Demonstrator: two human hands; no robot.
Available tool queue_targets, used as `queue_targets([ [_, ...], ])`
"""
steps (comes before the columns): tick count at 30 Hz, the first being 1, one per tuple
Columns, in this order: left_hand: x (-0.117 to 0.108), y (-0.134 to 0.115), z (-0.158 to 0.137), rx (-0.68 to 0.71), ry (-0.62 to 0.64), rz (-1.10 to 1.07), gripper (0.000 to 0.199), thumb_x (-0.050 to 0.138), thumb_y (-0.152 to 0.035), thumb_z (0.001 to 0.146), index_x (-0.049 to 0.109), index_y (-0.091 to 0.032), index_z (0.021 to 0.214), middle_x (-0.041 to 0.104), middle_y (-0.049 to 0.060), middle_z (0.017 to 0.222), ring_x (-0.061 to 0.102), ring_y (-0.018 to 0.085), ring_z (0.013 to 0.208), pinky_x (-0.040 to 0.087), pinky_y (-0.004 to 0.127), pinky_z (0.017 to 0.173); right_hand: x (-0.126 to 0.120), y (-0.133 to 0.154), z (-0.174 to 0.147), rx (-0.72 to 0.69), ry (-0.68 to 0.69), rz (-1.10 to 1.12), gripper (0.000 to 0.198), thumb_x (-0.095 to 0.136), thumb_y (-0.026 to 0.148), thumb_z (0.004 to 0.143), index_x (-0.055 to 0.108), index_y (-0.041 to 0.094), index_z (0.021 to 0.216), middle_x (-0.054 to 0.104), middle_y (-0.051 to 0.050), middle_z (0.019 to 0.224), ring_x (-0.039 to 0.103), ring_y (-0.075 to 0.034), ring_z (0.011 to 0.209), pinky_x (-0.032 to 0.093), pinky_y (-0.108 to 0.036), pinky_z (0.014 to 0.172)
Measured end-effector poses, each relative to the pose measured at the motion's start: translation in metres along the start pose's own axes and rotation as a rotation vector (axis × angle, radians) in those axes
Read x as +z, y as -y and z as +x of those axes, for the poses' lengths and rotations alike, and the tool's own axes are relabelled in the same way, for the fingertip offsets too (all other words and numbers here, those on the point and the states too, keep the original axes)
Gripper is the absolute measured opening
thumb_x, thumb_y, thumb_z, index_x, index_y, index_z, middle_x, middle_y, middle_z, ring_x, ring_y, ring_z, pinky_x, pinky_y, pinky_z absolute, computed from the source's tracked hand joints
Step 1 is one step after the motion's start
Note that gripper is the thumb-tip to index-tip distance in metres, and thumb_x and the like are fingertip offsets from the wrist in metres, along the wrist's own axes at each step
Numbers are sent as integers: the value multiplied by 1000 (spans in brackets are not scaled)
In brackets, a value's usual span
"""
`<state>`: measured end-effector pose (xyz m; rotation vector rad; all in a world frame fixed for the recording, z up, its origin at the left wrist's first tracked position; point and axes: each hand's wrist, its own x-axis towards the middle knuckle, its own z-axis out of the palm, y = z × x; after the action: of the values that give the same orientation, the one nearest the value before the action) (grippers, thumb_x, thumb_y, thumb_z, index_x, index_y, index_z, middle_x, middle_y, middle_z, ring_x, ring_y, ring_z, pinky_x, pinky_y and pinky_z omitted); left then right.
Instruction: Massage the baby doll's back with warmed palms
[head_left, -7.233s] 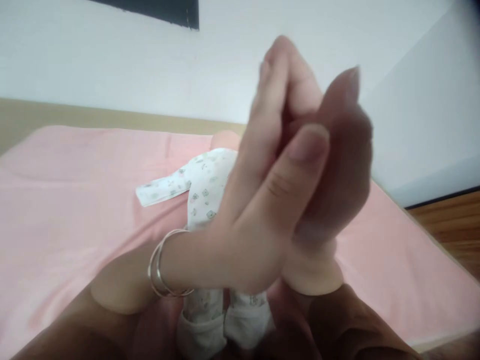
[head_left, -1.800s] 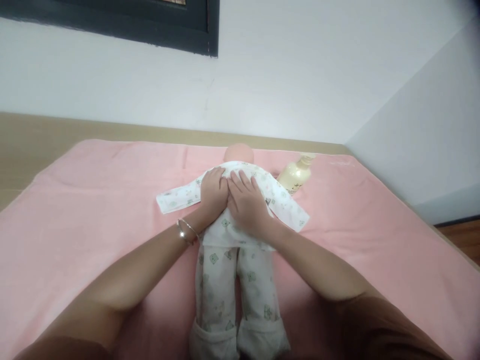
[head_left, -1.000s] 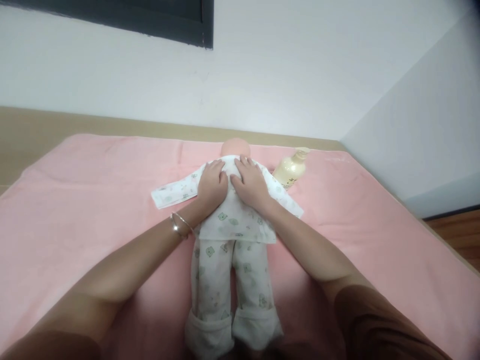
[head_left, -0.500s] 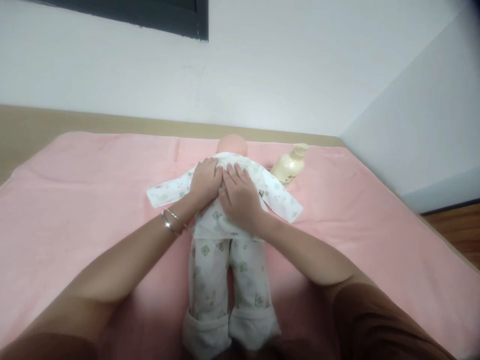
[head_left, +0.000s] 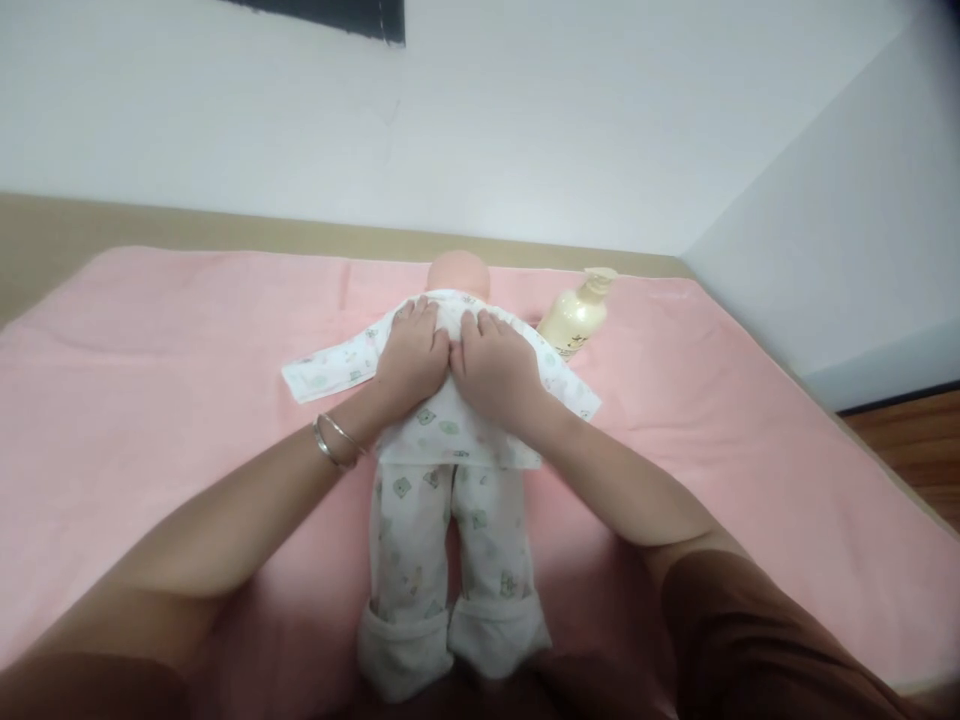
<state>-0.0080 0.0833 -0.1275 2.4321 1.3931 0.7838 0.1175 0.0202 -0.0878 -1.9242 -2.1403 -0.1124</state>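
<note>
A baby doll lies stretched out face down, as far as I can tell, with its bald head at the far end. It wears a white printed top and matching trousers with turned-up cuffs. My left hand rests flat on the left side of the upper back, two silver bangles on its wrist. Flat on the right side lies my right hand, the two thumbs close together at the middle. Fingers of both hands are stretched toward the doll's shoulders, with nothing held in them.
A pink blanket covers the bed beneath the doll. Beyond the right sleeve, a cream pump bottle leans tilted on it. A white wall rises behind the far edge, and wooden floor shows at the right.
My right hand has shifted outward to the right, onto its own side of the upper back. The left hand stays about where it was. The whole view has tilted down slightly.
</note>
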Motion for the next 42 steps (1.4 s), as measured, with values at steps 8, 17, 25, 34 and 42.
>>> queue_targets([
  [8, -5, -5, -4, 5, 12, 1, 60, 30, -33, 99, 45, -1, 147, 44, 23, 158, 35, 35, 154, 25, 57, 131, 5, -17, 18, 65, 83, 124, 61, 32, 31, 103, 38, 0, 155, 40, -22, 162, 35, -33, 154, 30, -48, 129],
  [17, -3, -16, -11, 33, -1, -38, 56, 31, -24, 96, 49, -2, 144, 44, 21, 159, 35, 33, 154, 27, 57, 131, 14, -26, 28, 17, 35, 104, 62, 29, 32, 104, 40, -5, 151, 47, -25, 156, 43, -35, 148, 31, -48, 127],
  [25, 0, 7, 6, -106, -83, -103, 54, 35, -35, 95, 57, -9, 137, 56, 17, 149, 48, 30, 143, 34, 52, 128, 7, 2, -4, -49, -57, -70, 62, 19, 30, 105, 47, -10, 145, 59, -33, 138, 55, -40, 133, 43, -51, 115],
  [34, 4, 4, 4, -138, -83, -85, 57, 37, -36, 95, 55, -6, 141, 52, 18, 153, 43, 30, 148, 30, 50, 131, 15, -36, 35, 21, 75, 193, 60, 27, 30, 102, 41, 3, 154, 37, -19, 164, 33, -33, 156, 25, -52, 130],
  [42, 6, 2, 4, -130, -110, -111, 55, 38, -36, 95, 57, -8, 138, 56, 15, 149, 46, 30, 145, 33, 50, 130, 26, -39, 32, 36, -8, 205, 63, 26, 33, 101, 41, 4, 154, 37, -20, 164, 33, -32, 156, 24, -56, 130],
])
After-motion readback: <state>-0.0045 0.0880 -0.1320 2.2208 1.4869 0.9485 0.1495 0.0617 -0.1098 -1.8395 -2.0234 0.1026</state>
